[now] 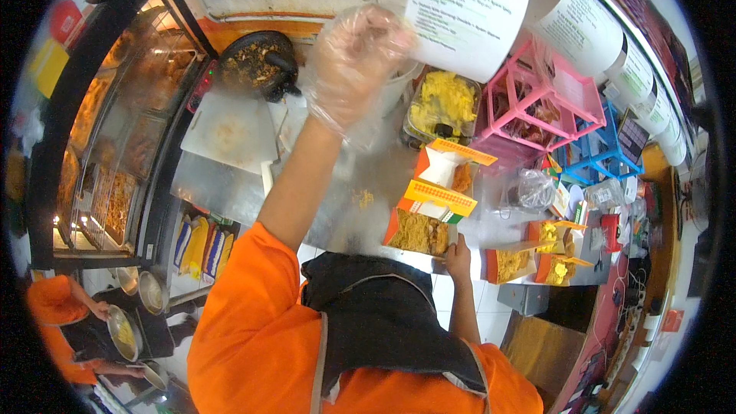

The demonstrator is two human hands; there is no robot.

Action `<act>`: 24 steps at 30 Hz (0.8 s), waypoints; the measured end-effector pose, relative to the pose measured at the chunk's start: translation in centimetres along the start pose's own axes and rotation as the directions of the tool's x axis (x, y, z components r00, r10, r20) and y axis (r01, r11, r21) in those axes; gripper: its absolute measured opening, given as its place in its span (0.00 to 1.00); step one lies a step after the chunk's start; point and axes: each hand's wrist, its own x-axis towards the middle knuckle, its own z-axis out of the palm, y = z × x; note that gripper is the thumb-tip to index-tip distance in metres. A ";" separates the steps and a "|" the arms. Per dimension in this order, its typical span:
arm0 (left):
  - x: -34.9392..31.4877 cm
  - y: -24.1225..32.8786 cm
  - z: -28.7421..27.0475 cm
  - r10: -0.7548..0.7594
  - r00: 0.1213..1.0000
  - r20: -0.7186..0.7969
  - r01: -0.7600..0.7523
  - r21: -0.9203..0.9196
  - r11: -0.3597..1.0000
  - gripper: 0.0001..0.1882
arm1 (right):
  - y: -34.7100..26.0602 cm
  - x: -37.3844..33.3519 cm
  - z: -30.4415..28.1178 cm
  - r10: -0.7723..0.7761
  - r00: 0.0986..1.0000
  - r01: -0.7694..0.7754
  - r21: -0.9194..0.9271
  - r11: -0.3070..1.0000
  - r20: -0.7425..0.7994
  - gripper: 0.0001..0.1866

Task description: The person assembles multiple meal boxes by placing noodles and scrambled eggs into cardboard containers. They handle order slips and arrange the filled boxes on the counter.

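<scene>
My left hand [354, 69], in a clear plastic glove, is raised in front of me. Its curled fingers pinch the left edge of a printed paper sheet [468, 11]. Down at the counter's near edge, my bare right hand [458, 261] is closed at the right corner of an open takeaway box [392, 231]. Yellow-brown rice and a browned piece of food fill this box. Behind it stands another open box [445, 169] with an orange and yellow patterned lid and a fried piece inside. The right fingers are partly hidden.
Several filled boxes [510, 263] stand to the right. Farther back are a tub of yellow food [445, 103], a pink rack [529, 100], a black mortar [257, 65] and a white cutting board [230, 129]. A glass warmer cabinet [115, 130] is left; a co-worker [57, 322] holds a pan.
</scene>
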 end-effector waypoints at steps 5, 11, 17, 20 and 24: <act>-1.3 -4.4 -0.3 -0.124 0.991 0.047 0.132 -0.420 0.898 0.13 | -0.6 -0.5 -0.4 -0.045 0.999 0.044 -0.022 0.999 -0.018 0.21; -8.5 -14.3 -0.2 -0.561 0.824 0.079 0.539 -0.415 0.733 0.20 | -2.3 -0.7 -2.6 0.065 0.988 -0.062 -0.025 0.998 0.137 0.20; -15.2 -21.6 3.5 -0.586 0.786 0.195 0.390 0.578 0.716 0.26 | -10.2 5.6 -12.3 -0.030 0.974 0.031 0.003 1.000 -0.226 0.13; -14.6 -24.6 6.9 -0.720 0.657 0.223 0.401 0.706 0.584 0.31 | -15.3 14.0 -12.8 -0.379 0.829 0.444 0.073 0.893 -0.412 0.13; -14.0 -28.6 10.4 -0.794 0.599 0.105 0.409 0.812 0.416 0.36 | -18.1 26.1 -7.2 -0.204 0.975 0.222 -0.537 0.814 0.094 0.20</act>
